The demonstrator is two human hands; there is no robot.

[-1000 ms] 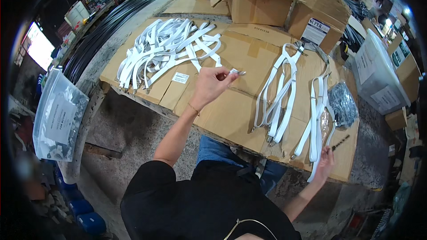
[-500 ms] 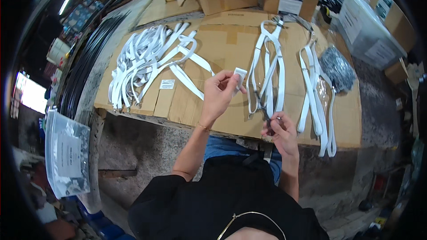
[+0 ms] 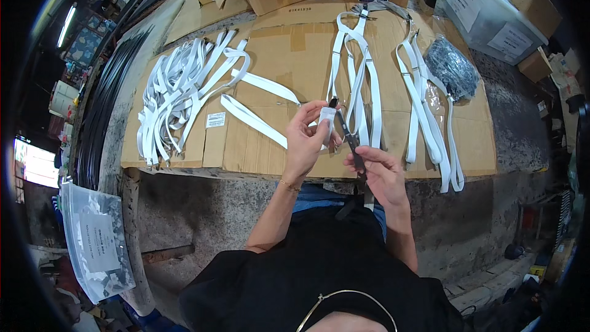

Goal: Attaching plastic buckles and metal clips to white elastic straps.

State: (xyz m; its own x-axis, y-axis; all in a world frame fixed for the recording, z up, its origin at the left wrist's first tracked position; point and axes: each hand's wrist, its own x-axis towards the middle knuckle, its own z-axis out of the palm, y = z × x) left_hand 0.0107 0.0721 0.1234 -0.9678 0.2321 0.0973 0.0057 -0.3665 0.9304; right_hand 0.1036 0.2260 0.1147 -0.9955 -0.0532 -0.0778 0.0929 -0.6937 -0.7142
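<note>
My left hand (image 3: 307, 141) is closed in a pinch on the folded end of a white elastic strap (image 3: 328, 116), whose pale bands trail left across the cardboard. A small black piece (image 3: 334, 103) shows at the top of that fold. My right hand (image 3: 382, 172) grips a slim dark piece with light spots (image 3: 351, 138); its exact kind cannot be made out. Its upper tip points at the strap end, and whether they touch is unclear. Just beyond my hands lies a pair of white suspenders (image 3: 373, 83) with dark clips at the far end.
Cardboard (image 3: 270, 55) covers the tabletop. A heap of white straps (image 3: 178, 86) lies left; more white suspenders (image 3: 413, 86) lie right, beside a plastic bag of dark parts (image 3: 452, 69). A translucent bin (image 3: 485, 15) stands far right. Another plastic container (image 3: 98, 240) hangs by the left edge.
My right hand has risen with the dark piece, bringing its tip up to the strap end. My left hand keeps its pinch. The whole view has shifted slightly.
</note>
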